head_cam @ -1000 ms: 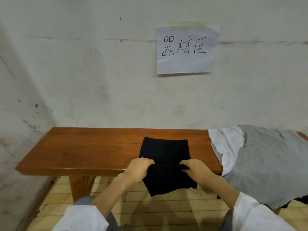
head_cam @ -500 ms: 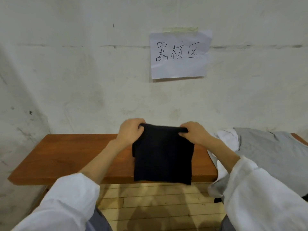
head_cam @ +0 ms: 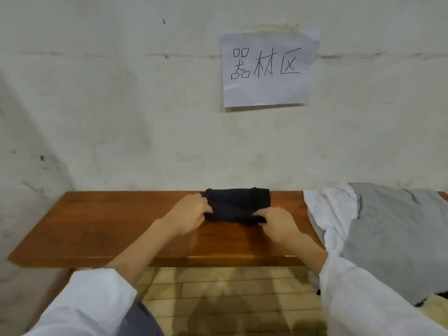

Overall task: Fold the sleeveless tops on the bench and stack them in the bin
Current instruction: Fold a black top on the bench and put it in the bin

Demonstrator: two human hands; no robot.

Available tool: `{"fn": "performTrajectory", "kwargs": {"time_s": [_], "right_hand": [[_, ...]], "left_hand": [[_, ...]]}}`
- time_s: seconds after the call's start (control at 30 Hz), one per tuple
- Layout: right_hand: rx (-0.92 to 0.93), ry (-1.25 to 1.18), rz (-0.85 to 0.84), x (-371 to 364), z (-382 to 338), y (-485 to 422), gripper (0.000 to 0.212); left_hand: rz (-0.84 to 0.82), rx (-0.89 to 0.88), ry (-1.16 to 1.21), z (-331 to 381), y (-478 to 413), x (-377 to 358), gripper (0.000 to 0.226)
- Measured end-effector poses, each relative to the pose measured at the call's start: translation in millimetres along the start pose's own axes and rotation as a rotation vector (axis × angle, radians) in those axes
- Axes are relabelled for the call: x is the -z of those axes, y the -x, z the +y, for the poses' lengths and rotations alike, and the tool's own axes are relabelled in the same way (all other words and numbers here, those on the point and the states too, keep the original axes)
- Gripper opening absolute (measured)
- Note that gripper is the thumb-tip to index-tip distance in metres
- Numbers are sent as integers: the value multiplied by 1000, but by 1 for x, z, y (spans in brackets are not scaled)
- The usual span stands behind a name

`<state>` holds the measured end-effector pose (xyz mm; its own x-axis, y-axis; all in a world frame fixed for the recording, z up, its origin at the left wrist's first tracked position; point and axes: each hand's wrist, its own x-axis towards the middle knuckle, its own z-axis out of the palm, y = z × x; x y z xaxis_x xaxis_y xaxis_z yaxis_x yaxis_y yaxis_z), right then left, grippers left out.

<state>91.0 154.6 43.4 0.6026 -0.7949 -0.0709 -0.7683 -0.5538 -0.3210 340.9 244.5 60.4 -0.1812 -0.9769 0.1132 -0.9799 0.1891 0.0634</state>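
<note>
A black top (head_cam: 238,203) lies folded into a small rectangle on the brown wooden bench (head_cam: 101,226), close to the wall. My left hand (head_cam: 191,213) grips its near left corner. My right hand (head_cam: 278,223) pinches its near right edge. A grey top (head_cam: 397,236) and a white top (head_cam: 332,214) lie spread over the right end of the bench and hang past its front edge. No bin is in view.
A pale wall stands right behind the bench, with a taped paper sign (head_cam: 269,69) on it. Another wall closes off the left side. Light wooden floorboards (head_cam: 218,297) show below the bench front. White sleeves cover both my forearms.
The black top hung over the bench front, was lifted up in both hands, and now lies folded smaller on the bench near the wall, still held by both hands.
</note>
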Motion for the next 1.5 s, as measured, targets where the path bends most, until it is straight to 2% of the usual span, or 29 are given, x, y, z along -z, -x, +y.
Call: {"fn": "performTrajectory", "kwargs": {"time_s": [0.07, 0.13, 0.27, 0.37, 0.43, 0.53, 0.6, 0.7, 0.77, 0.87, 0.93, 1.0, 1.13, 1.23, 1.33, 1.4, 1.5], "right_hand": [[3, 59, -93, -28, 3, 19, 37], [10, 55, -101, -43, 4, 34, 45], [34, 35, -125, -48, 4, 44, 52], [-10, -76, -100, -42, 8, 29, 31], [-84, -227, -31, -37, 12, 12, 21], [-209, -313, 97, -33, 20, -23, 25], [-281, -365, 103, -31, 21, -44, 34], [-404, -418, 58, -31, 22, -72, 36], [-493, -453, 44, -35, 25, -89, 17], [-538, -441, 31, -44, 29, -103, 32], [-547, -361, 35, -51, 30, -104, 32], [-522, -272, 84, -59, 29, -99, 33], [-335, -201, 300, -68, 24, -88, 17], [-278, -317, 446, -69, 22, -80, 14], [-277, -409, 578, -63, 23, -75, 11], [-300, -431, 623, -55, 27, -77, 13], [-344, -396, 598, -48, 40, -87, 17]], "left_hand": [[-169, -24, 24, 5, 24, -31, 37], [-233, 1, 63, 10, 40, -51, 41], [-200, 37, 159, 10, 54, -66, 41], [-184, 144, 319, 7, 48, -68, 28], [-95, 261, 416, 1, 36, -70, 23], [48, 429, 319, -18, 8, -80, 40], [33, 567, 266, -28, -12, -85, 55], [-9, 702, 311, -39, -39, -91, 60], [-12, 735, 340, -44, -52, -94, 56], [31, 788, 408, -48, -65, -98, 36], [79, 836, 465, -46, -68, -100, 21], [112, 853, 481, -44, -68, -100, 15], [216, 803, 614, -38, -63, -97, 23], [375, 769, 693, -27, -61, -91, 30], [531, 711, 650, -18, -71, -77, 34], [555, 680, 626, -17, -86, -69, 34], [465, 689, 590, -22, -109, -75, 34]]}}
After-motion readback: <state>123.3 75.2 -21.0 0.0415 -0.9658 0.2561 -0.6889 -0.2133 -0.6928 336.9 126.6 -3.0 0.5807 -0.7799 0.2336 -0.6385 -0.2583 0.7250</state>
